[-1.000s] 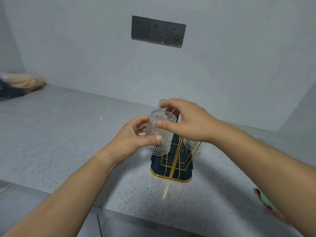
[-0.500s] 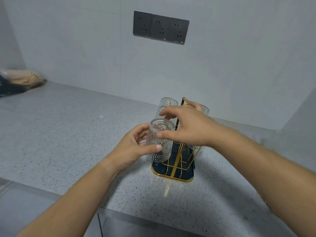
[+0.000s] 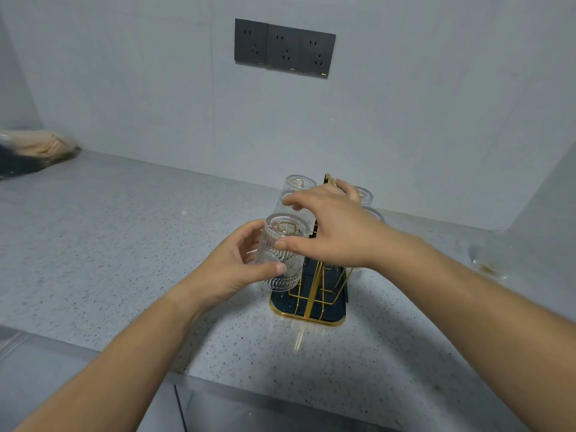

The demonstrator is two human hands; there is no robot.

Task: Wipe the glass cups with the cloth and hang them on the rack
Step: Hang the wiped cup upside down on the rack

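Head view: left hand [image 3: 232, 272] grip clasps inverted glass cup [image 3: 280, 252] on rack [image 3: 311, 294]; right hand [image 3: 338, 233] thumb touches it.

Grey speckled counter [image 3: 118, 244]: rack [image 3: 311, 310] with dark tray base standing centre; bundled bags [image 3: 34, 154] far left by wall; clear glass [image 3: 492, 260] far right.

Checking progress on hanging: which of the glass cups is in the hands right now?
The ribbed cup at the rack's front left: the left hand wraps it and the right hand touches it. The other cups hang untouched behind.
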